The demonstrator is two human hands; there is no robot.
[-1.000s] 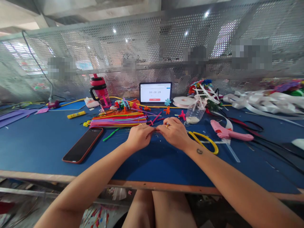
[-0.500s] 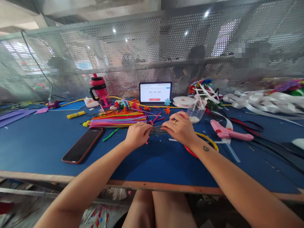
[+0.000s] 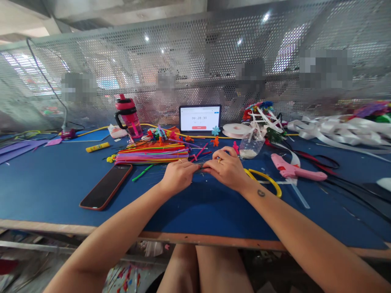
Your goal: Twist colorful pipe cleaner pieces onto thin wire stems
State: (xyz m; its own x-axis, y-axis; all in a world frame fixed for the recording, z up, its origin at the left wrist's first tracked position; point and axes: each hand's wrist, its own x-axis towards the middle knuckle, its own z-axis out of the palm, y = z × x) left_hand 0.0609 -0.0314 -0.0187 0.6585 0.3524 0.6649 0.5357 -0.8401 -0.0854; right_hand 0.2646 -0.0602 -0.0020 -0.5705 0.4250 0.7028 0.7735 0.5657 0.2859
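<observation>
a person's left hand (image 3: 179,176) and right hand (image 3: 224,170) meet over a blue work table (image 3: 55,195), directly below a tablet (image 3: 199,118) whose timer reads 00:28:31. the fingertips (image 3: 208,164) of both hands are drawn together and clamped on thin dark strands (image 3: 198,168), too fine to tell their material, which are held below the tablet, between the two hands. a stack of multicoloured pipe cleaners (image 3: 152,155) lies below and left of the tablet, just beside the left hand, with a smartphone (image 3: 106,186) further left. a yellow plastic loop (image 3: 264,177) lies below and right of the tablet, near the right hand, and a pink glue gun (image 3: 293,171) lies further right. a pink water bottle (image 3: 128,118) stands left of the tablet.
</observation>
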